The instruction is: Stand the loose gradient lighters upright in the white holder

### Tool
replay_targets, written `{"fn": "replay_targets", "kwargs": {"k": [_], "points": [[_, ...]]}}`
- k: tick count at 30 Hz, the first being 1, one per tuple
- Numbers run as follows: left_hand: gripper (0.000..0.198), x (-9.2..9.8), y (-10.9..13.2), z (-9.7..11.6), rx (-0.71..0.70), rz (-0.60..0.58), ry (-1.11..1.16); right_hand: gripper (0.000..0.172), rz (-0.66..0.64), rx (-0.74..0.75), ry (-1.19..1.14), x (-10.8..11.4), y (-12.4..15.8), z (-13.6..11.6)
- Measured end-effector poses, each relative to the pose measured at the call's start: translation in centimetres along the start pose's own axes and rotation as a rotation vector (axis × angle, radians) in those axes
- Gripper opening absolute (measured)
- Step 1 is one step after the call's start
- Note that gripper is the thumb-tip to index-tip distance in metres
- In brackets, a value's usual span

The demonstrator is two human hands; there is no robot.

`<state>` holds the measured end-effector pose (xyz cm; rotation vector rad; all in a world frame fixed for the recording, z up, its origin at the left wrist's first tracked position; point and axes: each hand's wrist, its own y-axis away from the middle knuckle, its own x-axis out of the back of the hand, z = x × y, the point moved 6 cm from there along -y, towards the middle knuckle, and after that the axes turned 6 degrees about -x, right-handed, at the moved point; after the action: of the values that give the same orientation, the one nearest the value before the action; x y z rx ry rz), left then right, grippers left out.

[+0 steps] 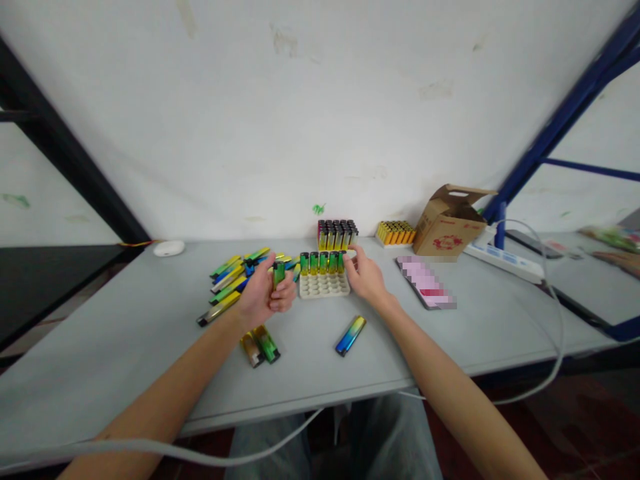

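My left hand [267, 293] is closed around a green lighter [279, 273], held upright with its black top showing above the fingers. Just right of it stands a white tray [325, 288] with rows of round holes. Several green-yellow lighters [324, 263] stand upright along the tray's back row; the front rows hold none. At the tray's right end is my right hand [367, 275], thumb and forefinger apart beside the last lighter; whether they touch it is unclear. Behind and left of my left hand lies a loose pile of coloured lighters [230, 287].
Two lighters [260, 345] lie near the front edge, and a blue-yellow lighter [351, 335] lies in front of the tray. Behind stand dark-topped lighters [337, 235] and an orange batch [396, 233]. Rightward are a phone [425, 283], carton [447, 227] and power strip [505, 261].
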<state>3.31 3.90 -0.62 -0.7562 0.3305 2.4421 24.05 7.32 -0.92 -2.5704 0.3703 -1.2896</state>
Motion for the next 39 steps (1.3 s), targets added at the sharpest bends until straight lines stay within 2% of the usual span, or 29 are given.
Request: {"fn": "replay_targets", "kwargs": {"k": [4,11,20,39], "points": [[0.059,-0.2,0.1,0.0,-0.017,-0.018,-0.011,0.043,-0.040,-0.011,0.033,-0.6,-0.2,0.4],[0.052,0.2,0.0,0.1,-0.049,0.020,-0.015,0.048,-0.069,0.035,0.036,-1.6,-0.3,0.6],[0.051,1.2,0.0,1.4,-0.223,0.135,-0.072,0.049,-0.071,0.030,0.038,-2.0,-0.3,0.7],[0.045,1.2,-0.2,1.0,-0.208,0.139,-0.103,0.049,-0.144,-0.015,0.118,-1.8,0.1,0.0]]}}
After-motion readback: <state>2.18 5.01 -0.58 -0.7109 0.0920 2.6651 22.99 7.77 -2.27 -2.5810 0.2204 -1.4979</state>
